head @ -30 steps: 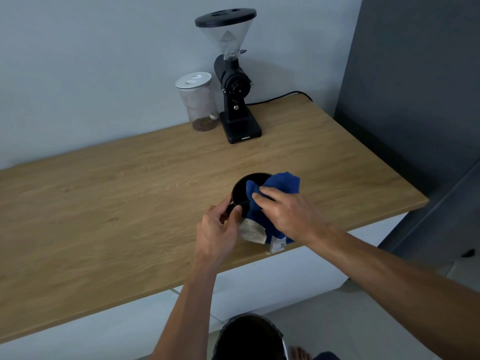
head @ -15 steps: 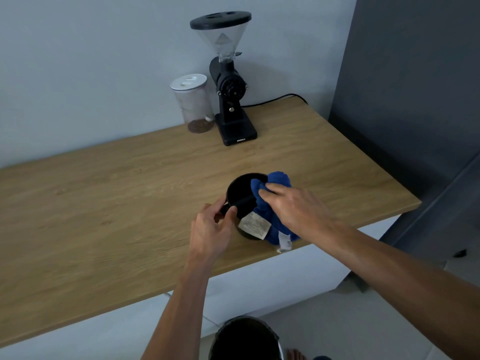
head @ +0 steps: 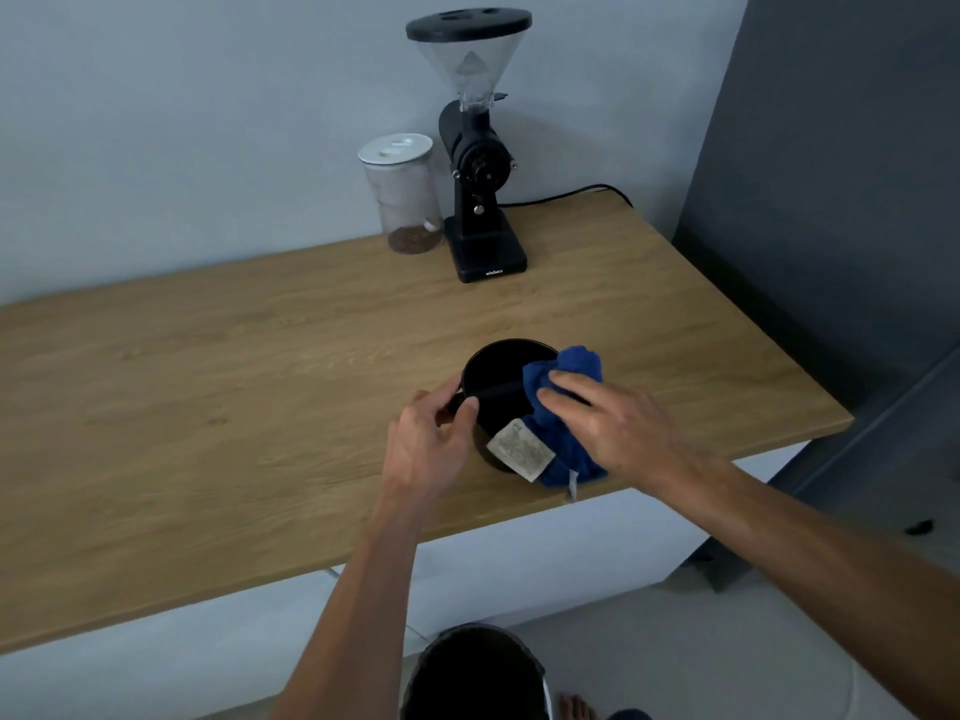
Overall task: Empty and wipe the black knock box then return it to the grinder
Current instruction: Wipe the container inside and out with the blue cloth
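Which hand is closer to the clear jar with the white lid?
Left. The left hand is nearer the jar, gripping the knock box; the right hand is farther.

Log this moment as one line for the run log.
step: wiping | left hand: steadies knock box | right hand: presses blue cloth | grinder: apart

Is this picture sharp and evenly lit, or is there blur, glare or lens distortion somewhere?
Head view: soft, dim, even light and no glare; the grinder is fairly sharp; the right hand on the blue cloth is slightly smeared; the wooden table edge bows from the wide-angle lens.
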